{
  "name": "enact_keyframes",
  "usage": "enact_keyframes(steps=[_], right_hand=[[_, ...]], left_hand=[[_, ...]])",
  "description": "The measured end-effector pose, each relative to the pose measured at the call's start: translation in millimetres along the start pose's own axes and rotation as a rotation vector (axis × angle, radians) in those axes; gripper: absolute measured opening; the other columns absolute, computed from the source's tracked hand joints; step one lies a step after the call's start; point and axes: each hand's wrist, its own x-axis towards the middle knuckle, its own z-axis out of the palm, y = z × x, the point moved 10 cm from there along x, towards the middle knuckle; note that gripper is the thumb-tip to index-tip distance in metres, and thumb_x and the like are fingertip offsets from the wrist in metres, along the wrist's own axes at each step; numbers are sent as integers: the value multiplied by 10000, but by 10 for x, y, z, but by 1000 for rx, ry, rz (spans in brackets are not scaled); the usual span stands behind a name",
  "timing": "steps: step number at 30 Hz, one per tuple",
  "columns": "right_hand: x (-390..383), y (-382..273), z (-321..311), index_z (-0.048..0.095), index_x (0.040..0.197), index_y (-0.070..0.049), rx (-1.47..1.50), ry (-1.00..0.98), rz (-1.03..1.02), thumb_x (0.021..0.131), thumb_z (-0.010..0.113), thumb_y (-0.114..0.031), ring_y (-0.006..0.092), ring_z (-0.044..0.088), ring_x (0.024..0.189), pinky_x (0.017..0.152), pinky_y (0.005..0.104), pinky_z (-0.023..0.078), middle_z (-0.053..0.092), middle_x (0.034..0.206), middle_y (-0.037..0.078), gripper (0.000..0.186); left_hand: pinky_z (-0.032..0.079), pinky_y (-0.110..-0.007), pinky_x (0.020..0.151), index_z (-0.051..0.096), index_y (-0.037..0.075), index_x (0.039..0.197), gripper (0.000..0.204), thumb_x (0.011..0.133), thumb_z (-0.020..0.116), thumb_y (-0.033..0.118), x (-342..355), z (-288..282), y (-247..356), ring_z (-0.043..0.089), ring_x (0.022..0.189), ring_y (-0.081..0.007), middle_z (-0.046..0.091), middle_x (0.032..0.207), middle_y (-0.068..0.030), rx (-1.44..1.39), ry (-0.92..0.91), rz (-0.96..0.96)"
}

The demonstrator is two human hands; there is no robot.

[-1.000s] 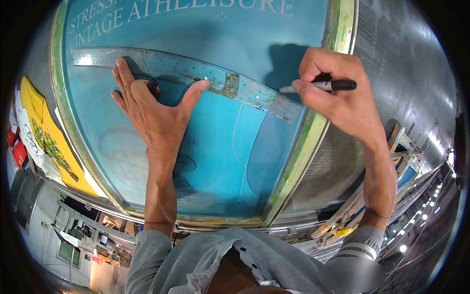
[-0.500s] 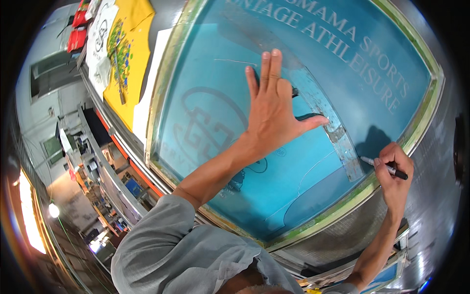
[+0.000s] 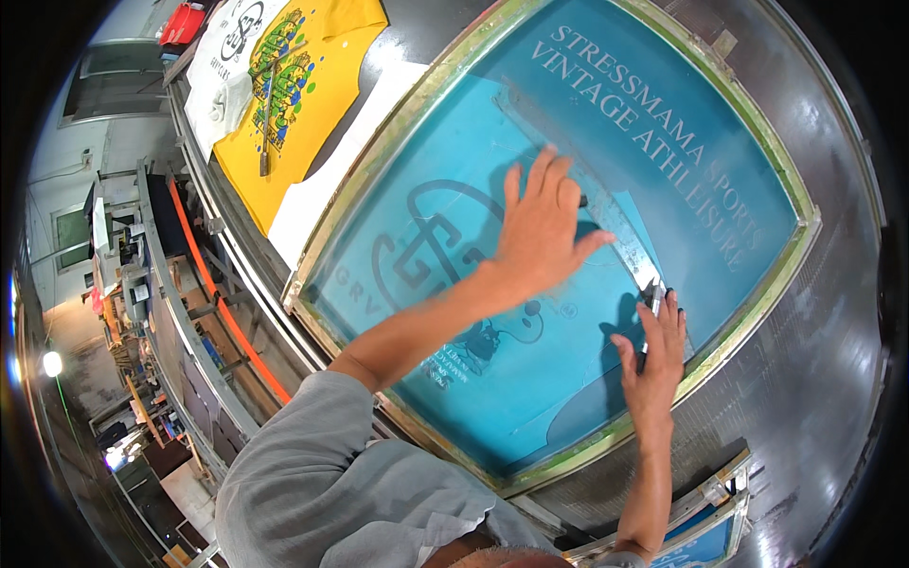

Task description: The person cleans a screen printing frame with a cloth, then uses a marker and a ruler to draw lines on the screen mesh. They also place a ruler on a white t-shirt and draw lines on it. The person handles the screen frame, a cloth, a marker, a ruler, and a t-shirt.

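A framed screen-printing screen (image 3: 492, 417) with blue-green mesh lies in front of me, pale lettering at its upper right and a dark round logo at its left. A worn straightedge (image 3: 614, 222) slants across the mesh. My left hand (image 3: 538, 232) rests over its left side, fingers extended and thumb out toward it; a small dark piece shows beside the fingers. Near the straightedge's lower end is my right hand (image 3: 655, 355), fingers stretched and thumb apart. A marker (image 3: 653, 301) sits along its fingers and appears held there, partly hidden by them.
The green-stained frame (image 3: 748, 317) borders the mesh. Beyond its left side lie a yellow printed shirt (image 3: 317, 104) and a white printed shirt (image 3: 210, 66). Another blue screen (image 3: 705, 541) is at the lower right. An orange rail (image 3: 213, 293) runs along the left.
My view has shifted. My right hand has moved left to the straightedge's lower end, its fingers going from a writing pinch to stretched. My left hand stays over the straightedge.
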Motion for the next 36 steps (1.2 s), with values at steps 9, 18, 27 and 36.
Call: enact_keyframes(steps=[9, 18, 27, 36], right_hand=[[430, 64, 57, 634, 1296, -55, -313, 165, 57, 972, 686, -210, 390, 375, 1478, 1211, 586, 240, 510, 1506, 205, 363], [1144, 113, -40, 620, 1347, -73, -358, 278, 203, 1005, 649, -228, 385, 398, 1465, 1213, 534, 257, 530, 1493, 200, 377], [1337, 67, 53, 644, 1314, -53, -360, 415, 275, 1002, 642, -184, 392, 451, 1428, 1192, 523, 304, 586, 1423, 217, 339], [1293, -11, 79, 685, 1233, 7, -368, 518, 297, 970, 651, -50, 395, 524, 1373, 1110, 469, 430, 643, 1339, 232, 271]], left_hand=[[165, -713, 1174, 513, -6, 936, 658, 840, 689, 621, 105, -287, -572, 204, 1526, -458, 309, 1580, -313, 183, -79, 179], [202, -604, 1222, 508, -17, 935, 642, 807, 746, 565, 268, -518, -891, 162, 1512, -526, 259, 1605, -321, -75, -59, 138], [133, -775, 1120, 510, -16, 922, 633, 855, 680, 590, 416, -508, -1063, 126, 1517, -541, 214, 1620, -335, -45, -65, 4], [58, -785, 1106, 507, -29, 930, 680, 843, 698, 618, 412, -479, -1087, 61, 1520, -571, 140, 1623, -390, -113, -158, -22]])
